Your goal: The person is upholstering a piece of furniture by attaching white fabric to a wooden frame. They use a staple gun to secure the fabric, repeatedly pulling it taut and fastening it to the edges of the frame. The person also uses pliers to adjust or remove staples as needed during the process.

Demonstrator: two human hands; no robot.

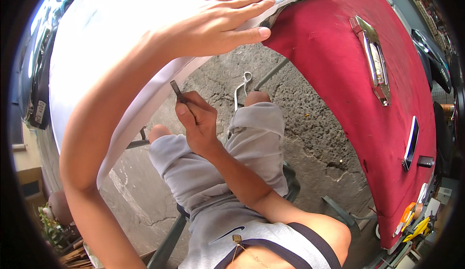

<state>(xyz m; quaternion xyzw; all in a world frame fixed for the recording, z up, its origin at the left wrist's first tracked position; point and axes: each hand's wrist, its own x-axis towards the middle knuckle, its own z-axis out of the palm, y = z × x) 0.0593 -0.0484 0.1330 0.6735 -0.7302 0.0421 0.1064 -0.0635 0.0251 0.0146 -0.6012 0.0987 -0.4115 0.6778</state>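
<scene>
My left hand lies flat with fingers spread on a bright white sheet. Its fingertips reach the sheet's right edge, and the thumb touches the border of a red cloth. Below the sheet's hanging edge, over my lap, my right hand is closed around a short, flat, dark metal bar. One end of the bar sticks up from between thumb and fingers; the rest is hidden in the fist, so its exact kind is unclear.
On the red cloth lie a long chrome metal piece, a phone, a small dark cylinder and an orange-handled tool. A white cord hangs near my knee above rough concrete. Vehicles stand at both sides.
</scene>
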